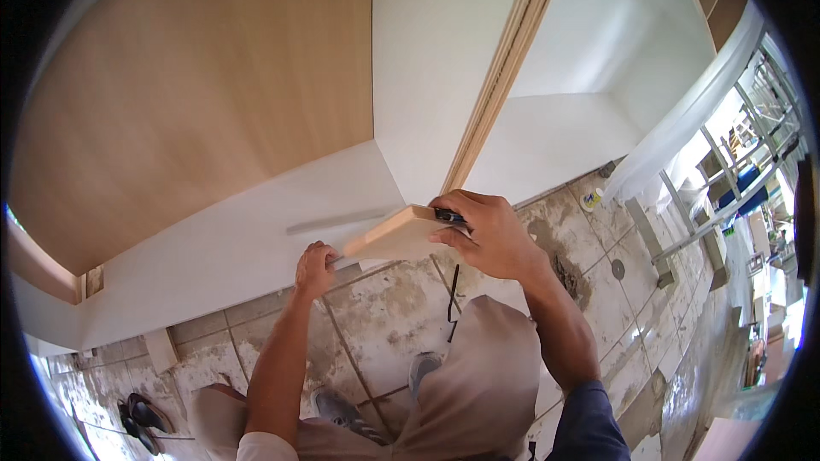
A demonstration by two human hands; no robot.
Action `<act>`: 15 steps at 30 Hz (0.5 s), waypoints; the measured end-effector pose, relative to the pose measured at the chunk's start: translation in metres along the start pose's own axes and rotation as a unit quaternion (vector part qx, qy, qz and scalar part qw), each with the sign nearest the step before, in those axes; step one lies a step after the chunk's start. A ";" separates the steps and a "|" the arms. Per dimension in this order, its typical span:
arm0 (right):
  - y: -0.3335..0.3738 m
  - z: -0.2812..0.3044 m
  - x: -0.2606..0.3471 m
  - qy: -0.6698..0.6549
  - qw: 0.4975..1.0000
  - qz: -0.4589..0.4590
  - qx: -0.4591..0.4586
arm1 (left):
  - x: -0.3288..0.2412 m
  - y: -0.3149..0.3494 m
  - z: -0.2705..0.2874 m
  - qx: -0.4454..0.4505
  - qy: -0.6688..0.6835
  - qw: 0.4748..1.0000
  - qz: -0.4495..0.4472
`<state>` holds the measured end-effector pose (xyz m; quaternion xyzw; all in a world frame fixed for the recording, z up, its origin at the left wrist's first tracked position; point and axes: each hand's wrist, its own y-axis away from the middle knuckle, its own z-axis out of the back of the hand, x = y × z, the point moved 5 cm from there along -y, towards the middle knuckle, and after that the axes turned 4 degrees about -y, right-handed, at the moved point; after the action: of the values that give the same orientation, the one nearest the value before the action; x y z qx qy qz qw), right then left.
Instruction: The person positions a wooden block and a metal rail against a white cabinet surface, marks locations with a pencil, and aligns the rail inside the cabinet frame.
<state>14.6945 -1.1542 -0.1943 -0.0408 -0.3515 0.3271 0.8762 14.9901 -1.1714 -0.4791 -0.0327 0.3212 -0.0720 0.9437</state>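
A short light-wood board (pixel 389 237) is held at a tilt in front of the low white cabinet base. My left hand (pixel 315 270) is closed on its lower left end. At the upper right end, my right hand (pixel 489 235) is closed around a small black tool (pixel 449 216), pressed against the board. Fingers hide most of the tool, so its kind cannot be made out. On the white base (pixel 231 235) behind the board, a thin greyish band could be a strip or a shadow.
A large wood-grain panel (pixel 205 77) backs the left bay; a wood-edged divider (pixel 504 68) stands between bays. Stained tiles (pixel 376 303) lie underfoot. Dark shoes (pixel 143 418) are at lower left. At right are a small bottle (pixel 591 199), translucent sheeting (pixel 683 128) and a metal ladder (pixel 717 230).
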 end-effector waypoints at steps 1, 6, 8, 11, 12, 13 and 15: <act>0.012 0.001 -0.008 -0.008 1.000 -0.011 0.005 | -0.001 0.001 0.000 0.011 0.011 1.000 -0.005; 0.056 0.022 -0.033 -0.013 0.996 -0.084 -0.001 | -0.007 0.005 0.001 0.028 0.049 0.998 -0.037; 0.070 0.029 -0.043 -0.008 0.994 -0.105 -0.016 | -0.009 0.007 0.001 0.031 0.052 0.997 -0.043; 0.090 0.040 -0.062 0.004 0.990 -0.138 -0.027 | -0.021 0.007 0.003 0.047 0.048 0.996 -0.052; 0.095 0.044 -0.064 0.011 0.989 -0.145 -0.032 | -0.027 0.006 0.002 0.052 0.042 0.996 -0.053; 0.100 0.048 -0.067 0.017 0.987 -0.153 -0.038 | -0.034 0.004 0.000 0.058 0.036 0.996 -0.053; 0.109 0.052 -0.076 0.003 0.984 -0.175 -0.045 | -0.046 0.001 -0.002 0.069 0.027 0.995 -0.074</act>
<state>14.5611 -1.1230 -0.2331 -0.0191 -0.3646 0.1526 0.9184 14.9528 -1.1629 -0.4534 0.0106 0.3373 -0.1642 0.9269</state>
